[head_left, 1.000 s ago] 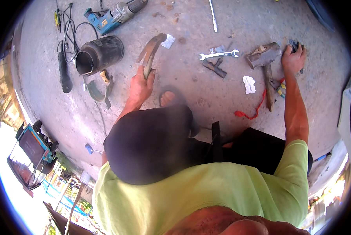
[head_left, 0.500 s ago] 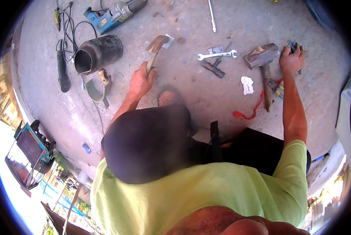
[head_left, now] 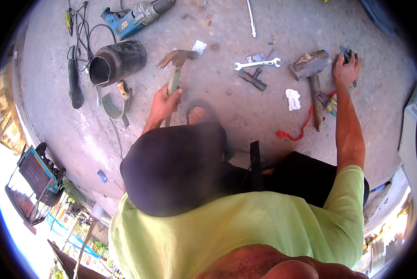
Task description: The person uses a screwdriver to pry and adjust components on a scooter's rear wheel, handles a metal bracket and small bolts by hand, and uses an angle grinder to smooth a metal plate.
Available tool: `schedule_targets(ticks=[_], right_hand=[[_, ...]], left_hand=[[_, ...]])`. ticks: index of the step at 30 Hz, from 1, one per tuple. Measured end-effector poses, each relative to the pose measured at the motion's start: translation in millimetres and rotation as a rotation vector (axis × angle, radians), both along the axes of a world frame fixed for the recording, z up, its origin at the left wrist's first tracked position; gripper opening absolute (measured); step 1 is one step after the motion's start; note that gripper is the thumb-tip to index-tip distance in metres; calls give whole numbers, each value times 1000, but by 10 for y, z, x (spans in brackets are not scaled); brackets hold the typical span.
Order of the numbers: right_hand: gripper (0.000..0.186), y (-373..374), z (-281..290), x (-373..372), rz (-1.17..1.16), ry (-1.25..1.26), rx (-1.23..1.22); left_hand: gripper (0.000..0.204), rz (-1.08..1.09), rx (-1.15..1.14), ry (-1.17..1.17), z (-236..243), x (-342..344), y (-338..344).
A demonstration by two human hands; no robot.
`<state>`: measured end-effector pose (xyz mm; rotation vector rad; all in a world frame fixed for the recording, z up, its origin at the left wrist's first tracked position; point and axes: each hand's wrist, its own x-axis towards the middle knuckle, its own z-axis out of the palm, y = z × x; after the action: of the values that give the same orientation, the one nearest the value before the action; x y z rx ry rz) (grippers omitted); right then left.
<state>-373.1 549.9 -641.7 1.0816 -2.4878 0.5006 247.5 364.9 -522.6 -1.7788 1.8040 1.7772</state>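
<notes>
My left hand grips the pale handle of a claw hammer, whose brown rusty head is turned crosswise near a small white scrap. My right hand has its fingers curled over a small dark object on the concrete, too hidden to name. Beside it are a heavy mallet with a long handle and pliers with yellow grips. A silver wrench, a dark T-shaped piece and a crumpled white paper lie between my hands.
At upper left are a teal power drill, cables, a black metal cylinder, a long dark tool and a curved band. A silver rod lies ahead, a red cord to the right, a teal-framed machine at left.
My left hand has turned the hammer, so its head now lies crosswise and its handle is more upright. My right hand has stayed at the dark object, nearly still.
</notes>
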Motion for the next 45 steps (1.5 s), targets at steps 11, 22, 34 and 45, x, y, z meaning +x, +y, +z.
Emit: schedule_targets(ticks=[11, 22, 34, 45], right_hand=[[47, -76, 500, -114, -156, -338, 281], [21, -880, 1771, 654, 171, -1562, -506], [29, -1135, 1829, 1952, 293, -1922, -238], [24, -1130, 2003, 2647, 586, -1592, 272]], left_hand=[[35, -153, -410, -464, 533, 321, 117], [35, -331, -838, -343, -240, -1130, -555], [19, 110, -350, 207, -174, -1110, -554], [19, 72, -112, 614, 830, -1690, -441]])
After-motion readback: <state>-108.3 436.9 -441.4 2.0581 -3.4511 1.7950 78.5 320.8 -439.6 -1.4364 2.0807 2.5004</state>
